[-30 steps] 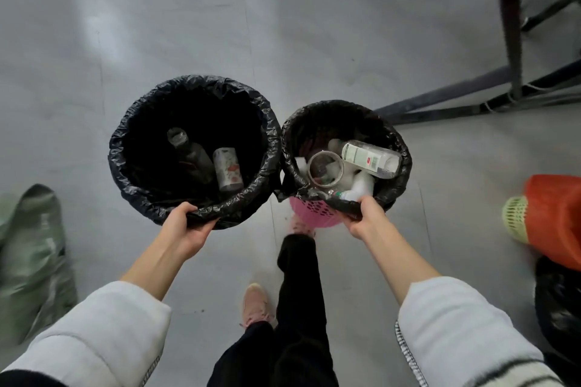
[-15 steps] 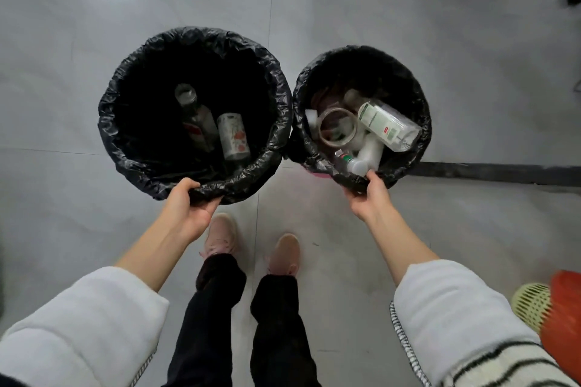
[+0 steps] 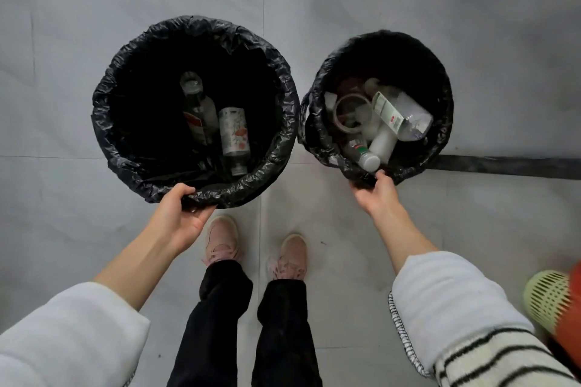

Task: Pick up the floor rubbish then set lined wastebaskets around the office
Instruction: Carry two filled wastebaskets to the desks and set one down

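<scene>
Black plastic liners cover both wastebaskets, folded down over their rims. The left hand (image 3: 180, 214) has its grip curled round the near rim of the larger wastebasket (image 3: 125, 110), thumb on top of the crinkled liner and fingers under the edge. Beyond that grip, down inside, lie a clear glass bottle (image 3: 196, 110) with a red label and a flowered can (image 3: 234, 132) just beside it.

The right hand (image 3: 375, 195) holds the near rim of the smaller wastebasket (image 3: 440, 97) — its grip is pinched on the liner edge, though the fingers are mostly hidden under the rim. Just past that grip sit a small white bottle (image 3: 366, 155), a roll of tape (image 3: 352, 113) and a clear plastic bottle (image 3: 402, 116) with a green and white label, heaped together with other white rubbish.

The two baskets stand side by side, nearly touching, over a grey tiled floor (image 3: 63, 25). Behind both grips are pink shoes (image 3: 220, 242) and black trousers (image 3: 283, 333). Off to the right of the right sleeve, a pale green mesh basket (image 3: 548, 302) shows at the edge — partly covered by something orange.
</scene>
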Tool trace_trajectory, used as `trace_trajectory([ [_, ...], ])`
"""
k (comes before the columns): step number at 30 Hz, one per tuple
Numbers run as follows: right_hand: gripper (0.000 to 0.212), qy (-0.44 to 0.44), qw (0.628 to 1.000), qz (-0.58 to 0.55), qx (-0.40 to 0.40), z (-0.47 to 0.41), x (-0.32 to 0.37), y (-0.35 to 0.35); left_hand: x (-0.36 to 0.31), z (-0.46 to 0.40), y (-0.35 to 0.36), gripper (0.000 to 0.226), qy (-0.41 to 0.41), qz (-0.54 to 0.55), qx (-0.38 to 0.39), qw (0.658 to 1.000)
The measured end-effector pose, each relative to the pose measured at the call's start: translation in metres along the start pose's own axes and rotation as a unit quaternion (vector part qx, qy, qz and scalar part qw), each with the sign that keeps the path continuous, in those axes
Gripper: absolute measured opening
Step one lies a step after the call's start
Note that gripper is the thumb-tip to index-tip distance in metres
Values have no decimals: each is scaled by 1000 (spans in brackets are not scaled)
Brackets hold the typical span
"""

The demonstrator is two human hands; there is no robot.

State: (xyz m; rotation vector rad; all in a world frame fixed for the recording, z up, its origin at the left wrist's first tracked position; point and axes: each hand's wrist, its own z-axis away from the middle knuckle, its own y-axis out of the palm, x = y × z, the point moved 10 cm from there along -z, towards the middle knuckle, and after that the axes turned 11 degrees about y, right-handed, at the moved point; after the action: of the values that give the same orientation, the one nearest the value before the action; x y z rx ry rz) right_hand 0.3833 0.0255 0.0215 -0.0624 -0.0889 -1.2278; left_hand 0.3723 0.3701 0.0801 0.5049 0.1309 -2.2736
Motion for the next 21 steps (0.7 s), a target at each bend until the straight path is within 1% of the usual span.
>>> trace_trajectory([
  [4,44,22,1000,-9,15,1,-8,9,-9,-1,-5,15,1,-17,-5,1000],
  [5,45,32,999,-1,8,5,-16,8,-10,1,-8,15,-1,-22,-10,1000],
  [7,44,51,998,34,-3,16,-30,9,-14,5,-8,16,-5,-32,-11,999],
  [10,56,87,994,71,-12,51,-57,22,-28,16,-8,14,-8,-40,-16,999],
  [12,57,90,984,151,11,86,-75,44,-45,28,-10,16,-11,-49,-20,999],
  [13,56,81,971,223,26,100,-83,56,-54,34,-11,19,-10,-55,-21,998],
  [14,56,63,949,307,38,116,-89,67,-64,42,-13,20,-11,-60,-23,998],
  [16,55,14,891,451,50,149,-97,92,-87,61,-16,17,-14,-77,-23,997],
  [17,56,-12,867,495,54,166,-97,105,-99,71,-16,15,-15,-88,-21,996],
  [18,58,-28,852,520,58,187,-99,120,-116,82,-17,15,-12,-100,-22,995],
  [19,60,-34,844,532,58,203,-101,130,-132,92,-18,15,-6,-116,-26,993],
  [21,63,-36,846,528,65,239,-105,149,-170,110,-16,13,17,-151,-28,988],
])
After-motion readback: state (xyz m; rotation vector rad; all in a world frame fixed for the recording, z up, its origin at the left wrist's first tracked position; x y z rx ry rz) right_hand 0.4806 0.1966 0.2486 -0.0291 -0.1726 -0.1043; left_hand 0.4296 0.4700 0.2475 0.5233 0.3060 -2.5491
